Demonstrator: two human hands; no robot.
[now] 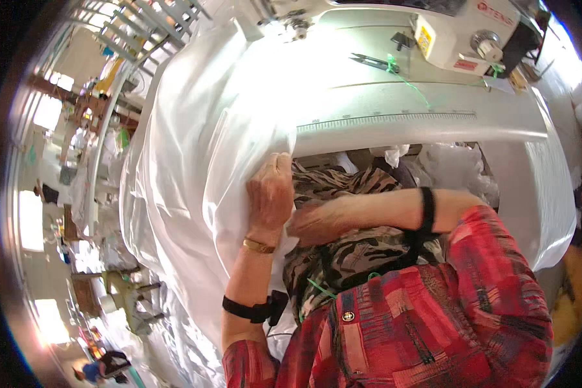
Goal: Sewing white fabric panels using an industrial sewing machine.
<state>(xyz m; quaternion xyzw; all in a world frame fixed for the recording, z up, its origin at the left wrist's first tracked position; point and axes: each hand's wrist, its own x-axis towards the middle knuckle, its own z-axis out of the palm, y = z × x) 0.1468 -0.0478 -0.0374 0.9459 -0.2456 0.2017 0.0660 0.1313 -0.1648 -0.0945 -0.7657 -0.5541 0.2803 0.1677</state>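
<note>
Fabric [178, 174], white and loosely folded, spreads left of the left grip [269, 197], which appears to pinch its edge before the bench [381, 97]; whether the right grip [312, 224], blurred just beside it, holds anything, I cannot tell. Light, even tension and smoothed folds near the pinch should suit.

Harsh glare bleaches part of the white cloth [181, 145], and dark edges curve.

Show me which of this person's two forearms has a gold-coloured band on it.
The left forearm: its gold-coloured band circles the wrist below the left hand, at the white fabric. The right forearm shows only a black strap.
</note>
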